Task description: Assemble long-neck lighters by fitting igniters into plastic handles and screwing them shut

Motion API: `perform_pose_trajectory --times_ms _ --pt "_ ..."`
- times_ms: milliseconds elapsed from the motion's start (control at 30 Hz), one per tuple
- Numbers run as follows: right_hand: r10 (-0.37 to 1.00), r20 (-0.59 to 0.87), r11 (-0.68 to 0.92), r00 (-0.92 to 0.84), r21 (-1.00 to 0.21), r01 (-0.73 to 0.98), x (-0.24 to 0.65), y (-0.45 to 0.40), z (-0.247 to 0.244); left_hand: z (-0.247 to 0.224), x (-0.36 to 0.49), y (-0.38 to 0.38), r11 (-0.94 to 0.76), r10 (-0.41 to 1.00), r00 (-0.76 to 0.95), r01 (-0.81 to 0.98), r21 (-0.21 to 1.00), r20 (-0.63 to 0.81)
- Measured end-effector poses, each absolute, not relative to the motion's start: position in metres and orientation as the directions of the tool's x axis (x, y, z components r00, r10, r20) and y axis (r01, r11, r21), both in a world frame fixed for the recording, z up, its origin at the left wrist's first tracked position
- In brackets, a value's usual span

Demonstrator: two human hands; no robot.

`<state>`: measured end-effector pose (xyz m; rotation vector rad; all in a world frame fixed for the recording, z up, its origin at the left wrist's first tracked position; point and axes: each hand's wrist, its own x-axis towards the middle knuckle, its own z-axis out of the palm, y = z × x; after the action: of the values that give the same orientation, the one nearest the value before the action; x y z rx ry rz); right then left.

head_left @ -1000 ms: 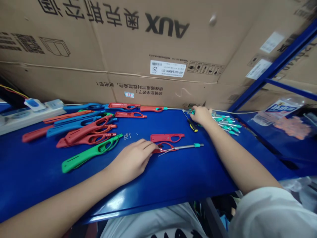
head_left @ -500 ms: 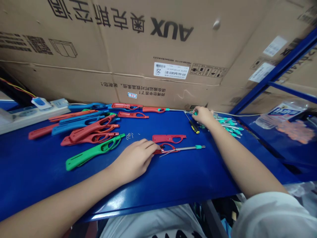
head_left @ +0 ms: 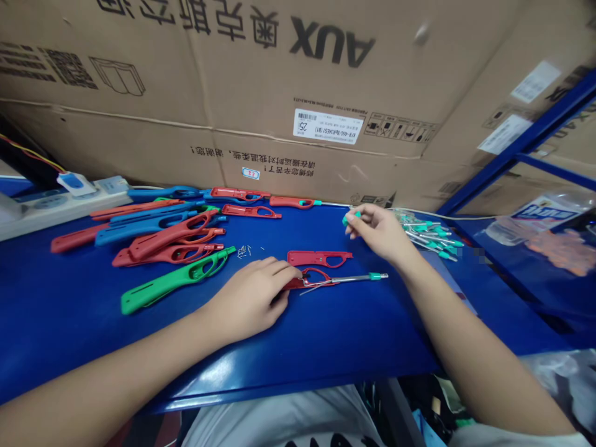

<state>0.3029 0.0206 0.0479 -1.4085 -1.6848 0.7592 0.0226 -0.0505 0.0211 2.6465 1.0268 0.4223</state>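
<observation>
My left hand (head_left: 254, 295) is closed on the handle end of an open red lighter shell (head_left: 316, 277) on the table. From that shell a metal tube (head_left: 351, 279) with a teal collar points right, and a thin wire lies across its trigger loop. Just behind it lies a matching red half shell (head_left: 321, 257). Raised over the table, my right hand (head_left: 379, 230) pinches a small teal plastic piece (head_left: 351, 216) between thumb and fingers. To its right is a heap of metal tubes with teal collars (head_left: 433, 234).
Several red, blue and orange lighter handles (head_left: 162, 233) lie at the left with a green one (head_left: 177, 279). Tiny metal pins (head_left: 244, 252) are nearby. A power strip (head_left: 60, 208), a large cardboard box (head_left: 242, 81) and a blue metal frame (head_left: 493, 158) border the table (head_left: 302, 347).
My right hand has moved left and toward me from the heap's edge, bringing out the teal piece. The yellow-black screwdriver is now hidden from view. My left hand stays on the red shell.
</observation>
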Motion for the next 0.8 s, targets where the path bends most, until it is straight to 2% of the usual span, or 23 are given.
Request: perform_pose_trajectory --times_ms 67,233,367,467,633,800 --pt "0.984 0.149 0.176 -0.095 -0.867 0.466 0.294 0.009 0.041 0.022 0.023 -0.051 -0.71 0.688 0.706 0.609 0.353 0.167" --pt "0.98 0.13 0.192 -0.153 -0.835 0.516 0.289 0.003 0.027 0.022 0.024 -0.053 -0.702 0.696 0.696 0.608 0.37 0.176" --pt "0.99 0.03 0.072 -0.136 -0.947 0.312 0.286 0.003 0.027 0.018 0.024 -0.053 -0.695 0.705 0.681 0.609 0.382 0.197" --pt "0.992 0.019 0.047 -0.121 -0.971 0.232 0.284 0.0 0.03 0.016 0.025 -0.053 -0.699 0.702 0.679 0.599 0.392 0.215" --pt "0.984 -0.044 0.001 -0.175 -0.968 0.25 0.286 -0.003 0.034 0.014 0.025 -0.052 -0.695 0.704 0.679 0.595 0.403 0.211" --pt "0.979 -0.071 -0.002 -0.19 -0.94 0.342 0.284 -0.005 0.034 0.01 0.024 -0.05 -0.69 0.704 0.675 0.576 0.439 0.221"
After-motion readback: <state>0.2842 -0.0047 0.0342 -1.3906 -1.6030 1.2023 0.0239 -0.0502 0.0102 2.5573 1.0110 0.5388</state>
